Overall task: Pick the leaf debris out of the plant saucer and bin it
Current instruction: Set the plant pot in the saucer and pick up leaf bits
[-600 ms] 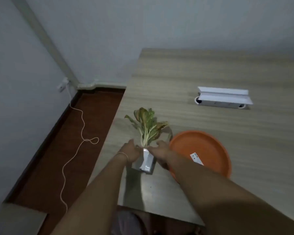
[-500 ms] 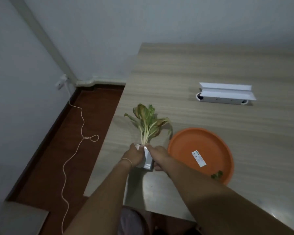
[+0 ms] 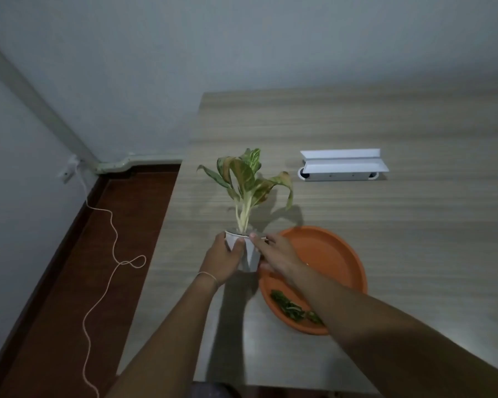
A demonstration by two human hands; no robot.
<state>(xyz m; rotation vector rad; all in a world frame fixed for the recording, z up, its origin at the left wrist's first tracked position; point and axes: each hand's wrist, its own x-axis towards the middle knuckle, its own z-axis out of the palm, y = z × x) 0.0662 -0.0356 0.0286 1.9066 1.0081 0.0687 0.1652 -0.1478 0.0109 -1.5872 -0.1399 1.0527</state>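
An orange plant saucer [image 3: 337, 254] lies on the wooden table. Green leaf debris [image 3: 288, 307] sits inside it at the near rim, partly hidden by my right forearm. Just left of the saucer stands a small white pot [image 3: 249, 255] holding a plant [image 3: 246, 182] with green and reddish leaves. My left hand [image 3: 223, 261] grips the pot from the left. My right hand [image 3: 276, 252] grips it from the right, its forearm crossing over the saucer. No bin is in view.
A white box-like device [image 3: 342, 165] lies on the table [image 3: 385, 124] behind the saucer. The table's left edge drops to a brown floor [image 3: 78, 282], where a white cord [image 3: 110, 254] trails from a wall socket [image 3: 68, 170]. Walls close the back and left.
The view has tilted, so the pot and plant appear higher and the leaf debris in the saucer now shows. Both hands stay on the pot, gripping nearer its rim.
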